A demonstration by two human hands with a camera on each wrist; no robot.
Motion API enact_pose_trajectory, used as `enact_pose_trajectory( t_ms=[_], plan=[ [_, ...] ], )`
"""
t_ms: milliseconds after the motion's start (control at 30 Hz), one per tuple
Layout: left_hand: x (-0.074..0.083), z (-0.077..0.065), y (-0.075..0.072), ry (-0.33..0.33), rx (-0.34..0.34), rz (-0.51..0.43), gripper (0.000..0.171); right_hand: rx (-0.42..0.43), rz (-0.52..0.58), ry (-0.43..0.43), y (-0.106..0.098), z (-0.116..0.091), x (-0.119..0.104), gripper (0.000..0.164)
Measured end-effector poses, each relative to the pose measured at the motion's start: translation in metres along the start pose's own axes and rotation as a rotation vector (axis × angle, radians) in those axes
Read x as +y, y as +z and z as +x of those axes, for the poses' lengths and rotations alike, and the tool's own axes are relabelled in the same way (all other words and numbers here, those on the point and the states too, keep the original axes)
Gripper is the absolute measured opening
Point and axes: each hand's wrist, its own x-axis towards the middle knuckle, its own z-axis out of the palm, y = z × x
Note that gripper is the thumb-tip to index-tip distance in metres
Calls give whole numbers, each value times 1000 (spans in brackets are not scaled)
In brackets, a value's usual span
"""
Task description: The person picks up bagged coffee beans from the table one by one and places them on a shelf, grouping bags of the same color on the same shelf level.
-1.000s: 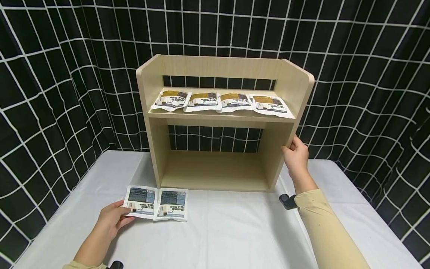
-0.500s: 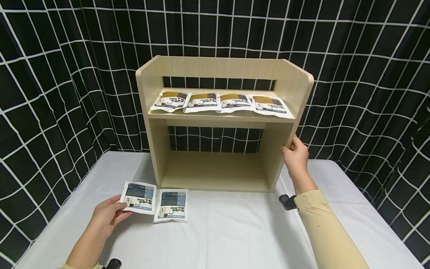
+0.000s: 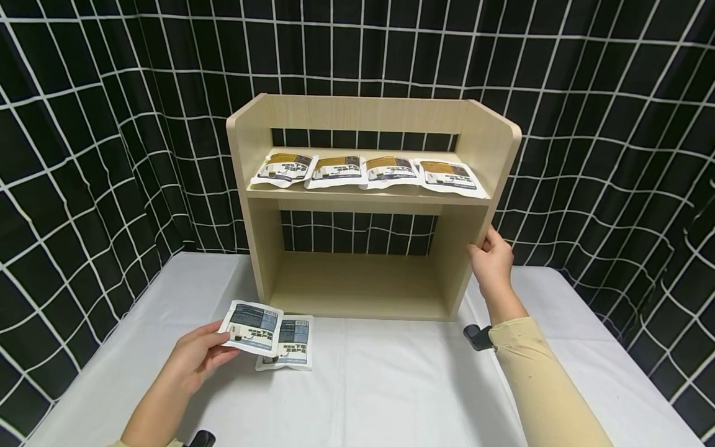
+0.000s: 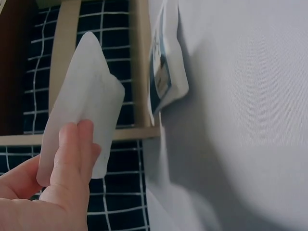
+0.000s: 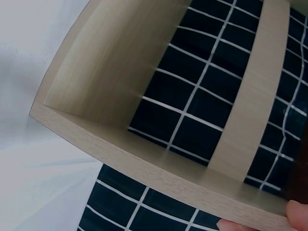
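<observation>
My left hand [image 3: 198, 356] pinches a flat white pouch [image 3: 252, 327] with a blue-and-white printed label by its left edge, thumb on top. In the left wrist view the pouch's plain white back [image 4: 86, 96] faces the camera, with fingers [image 4: 72, 149] lying against it. A second matching pouch [image 3: 296, 341] lies on the table, partly covered in the head view by the held one. At the right, my right hand [image 3: 493, 264] grips the front edge of the wooden shelf's side panel [image 3: 475, 230]; the right wrist view catches only its fingertips [image 5: 297, 214].
On the upper board of the two-tier wooden shelf [image 3: 368, 197], several white pouches with brown-and-white labels [image 3: 337, 169] lie in a row. The shelf stands on a white-covered table [image 3: 380, 385]. A black cloth with a white grid [image 3: 357, 56] hangs behind and at both sides.
The left hand has lifted its pouch from beside the other one and carried it rightward, partly over that pouch. The right hand stays on the shelf's side.
</observation>
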Motion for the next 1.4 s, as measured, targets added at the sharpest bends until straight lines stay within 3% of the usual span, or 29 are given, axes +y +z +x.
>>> enact_pose_trajectory(
  t_ms=[200,733,1400],
  plan=[
    [-5,1,10,3,-34,-24,54,-2,1,-22,1,1,1,57],
    [-12,10,44,24,-34,-94,51,1,-4,-14,0,1,2,57],
    [-17,24,77,43,-28,-88,53,10,9,-13,1,-1,1,55]
  ],
)
